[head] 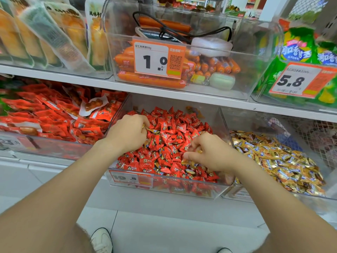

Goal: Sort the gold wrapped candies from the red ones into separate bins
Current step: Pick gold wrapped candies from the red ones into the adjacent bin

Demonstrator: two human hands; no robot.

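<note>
A clear middle bin point(182, 190) on the lower shelf is heaped with red wrapped candies point(169, 132), with a few gold ones mixed in. The clear bin to its right point(273, 196) holds gold wrapped candies point(273, 157). Both my hands are down in the red pile. My left hand point(127, 132) has its fingers curled around gold wrappers that stick out near its thumb. My right hand point(207, 152) pinches gold candies point(189, 161) at the front right of the pile.
A bin of red snack packets point(54, 117) sits to the left. The upper shelf point(164, 90) overhangs the bins and carries a sausage bin with a price tag point(156, 57) and green bags point(300, 52). A price label point(129, 178) fronts the middle bin. White floor tiles lie below.
</note>
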